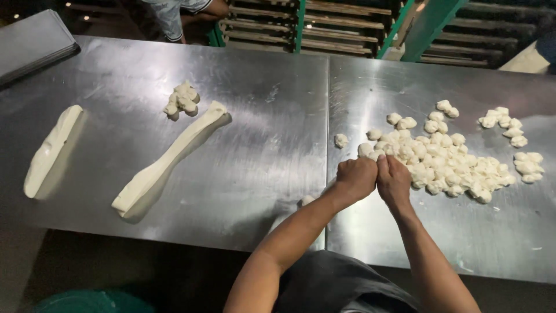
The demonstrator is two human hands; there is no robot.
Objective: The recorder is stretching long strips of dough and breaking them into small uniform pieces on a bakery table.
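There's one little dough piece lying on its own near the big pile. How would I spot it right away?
Start at the steel table and find the seam down its middle. Just right of that seam, beyond the person's left hand, lies the lone dough piece. Unlike the heaped dough pile to its right, it touches no other piece and has bare metal all round it.

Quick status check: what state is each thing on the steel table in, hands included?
left hand: closed in a fist on dough
right hand: closed, pressed against the left
large pile of dough pieces: heaped, loose
small pile of dough pieces: clumped, untouched
long dough strip: whole, lying flat
short dough strip: whole, lying flat
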